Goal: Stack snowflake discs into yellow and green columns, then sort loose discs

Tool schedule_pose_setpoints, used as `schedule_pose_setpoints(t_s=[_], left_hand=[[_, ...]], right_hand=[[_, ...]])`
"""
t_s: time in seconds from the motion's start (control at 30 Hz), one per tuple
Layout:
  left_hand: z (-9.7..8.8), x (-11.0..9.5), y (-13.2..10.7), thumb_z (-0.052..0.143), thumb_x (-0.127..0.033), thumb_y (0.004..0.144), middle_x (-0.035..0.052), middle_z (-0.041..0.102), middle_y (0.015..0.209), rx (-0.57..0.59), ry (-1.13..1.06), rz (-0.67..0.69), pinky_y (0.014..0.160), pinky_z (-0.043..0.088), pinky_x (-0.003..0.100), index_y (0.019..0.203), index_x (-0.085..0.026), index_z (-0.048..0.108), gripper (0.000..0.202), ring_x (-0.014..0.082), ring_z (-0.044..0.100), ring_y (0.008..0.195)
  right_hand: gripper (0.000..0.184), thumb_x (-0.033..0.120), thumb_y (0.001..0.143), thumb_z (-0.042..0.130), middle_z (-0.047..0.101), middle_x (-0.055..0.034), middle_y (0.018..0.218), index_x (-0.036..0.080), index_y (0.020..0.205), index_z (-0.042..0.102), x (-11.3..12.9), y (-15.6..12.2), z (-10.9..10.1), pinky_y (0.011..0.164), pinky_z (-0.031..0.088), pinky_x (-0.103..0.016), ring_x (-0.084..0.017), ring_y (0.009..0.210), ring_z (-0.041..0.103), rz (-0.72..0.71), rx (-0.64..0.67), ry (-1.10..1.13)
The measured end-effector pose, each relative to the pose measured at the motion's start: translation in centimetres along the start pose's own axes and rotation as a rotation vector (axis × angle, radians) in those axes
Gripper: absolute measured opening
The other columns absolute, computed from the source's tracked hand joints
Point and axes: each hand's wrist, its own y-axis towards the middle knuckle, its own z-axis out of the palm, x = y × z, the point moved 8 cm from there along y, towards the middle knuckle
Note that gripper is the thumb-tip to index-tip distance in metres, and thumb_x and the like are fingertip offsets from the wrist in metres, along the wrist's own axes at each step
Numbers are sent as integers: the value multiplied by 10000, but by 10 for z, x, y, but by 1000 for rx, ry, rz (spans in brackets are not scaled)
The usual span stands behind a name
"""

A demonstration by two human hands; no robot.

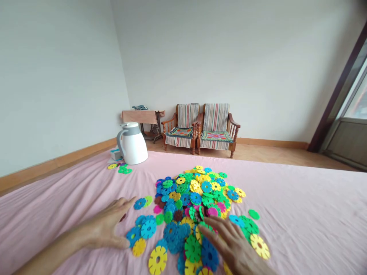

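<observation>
Slotted plastic flower-shaped discs (196, 198) lie in a loose heap on the pink cloth (301, 214), in blue, green, yellow, pink and brown. To the left of the heap, my left hand (103, 227) is open, its thumb and fingers spread beside blue discs (148, 227) and a yellow disc (139, 247). My right hand (233, 242) reaches over the near right side of the heap with its fingers stretched out, the fingertips among the discs. Some green and dark discs stand tilted by those fingertips. What lies under the right palm is hidden.
A white jug with a grey handle (134, 147) stands at the far left of the cloth, beside a small box (116, 154) and a few discs (124, 170). Beyond the cloth's edge are two wooden armchairs (216, 118) and a cloth-covered table (140, 116).
</observation>
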Motion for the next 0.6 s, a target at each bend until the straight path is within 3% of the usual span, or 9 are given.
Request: schedule_pose_setpoints(t_s=[0.1, 0.17, 0.27, 0.4, 0.47, 0.53, 0.6], left_hand=[[18, -24, -1, 719, -402, 561, 62, 514, 1193, 30, -127, 70, 944, 411, 356, 1354, -257, 375, 877, 299, 473, 1143], [23, -50, 7, 664, -334, 648, 48, 518, 1126, 7, -211, 112, 902, 436, 309, 1322, -256, 421, 721, 242, 520, 1061], [29, -82, 24, 673, -288, 640, 36, 531, 1048, 3, -263, 154, 838, 454, 297, 1197, -243, 541, 574, 218, 544, 977], [29, -109, 51, 638, -228, 658, 42, 593, 927, -91, -258, 186, 782, 447, 316, 983, -189, 635, 327, 218, 566, 880], [29, -119, 68, 629, -222, 665, 45, 624, 880, -126, -294, 178, 760, 450, 316, 957, -164, 636, 298, 216, 573, 844], [32, -131, 84, 626, -264, 692, 29, 641, 802, -85, -393, 197, 675, 467, 294, 1032, -158, 615, 357, 191, 581, 735], [33, -147, 95, 616, -297, 726, 45, 660, 884, -37, -534, 256, 654, 485, 281, 1176, -160, 546, 475, 179, 596, 737]], right_hand=[[518, 366, 871, 478, 543, 8, 1291, 488, 1335, 282, 24, 8, 24, 888, 446, -447, -272, 1159, 509, -121, 15, -71], [488, 380, 878, 464, 505, -20, 1330, 434, 1339, 314, 31, 23, 29, 921, 414, -465, -277, 1189, 477, -129, 13, -97], [569, 516, 786, 544, 446, -71, 1375, 314, 1300, 407, 33, 50, 26, 958, 363, -507, -322, 1233, 400, -75, 55, -94], [235, 289, 833, 521, 578, -61, 1174, 241, 1060, 560, 22, 81, 12, 869, 408, -412, -257, 1063, 496, 70, 2, -167], [142, 210, 839, 488, 612, -59, 1030, 222, 949, 578, 14, 93, 9, 790, 414, -380, -237, 938, 527, 96, -9, -235], [134, 189, 835, 481, 612, -63, 950, 213, 925, 577, -1, 102, 3, 765, 399, -366, -234, 892, 527, 135, -31, -284], [166, 173, 820, 488, 610, -72, 925, 207, 955, 580, -22, 106, -6, 777, 382, -349, -232, 894, 525, 203, -56, -297]])
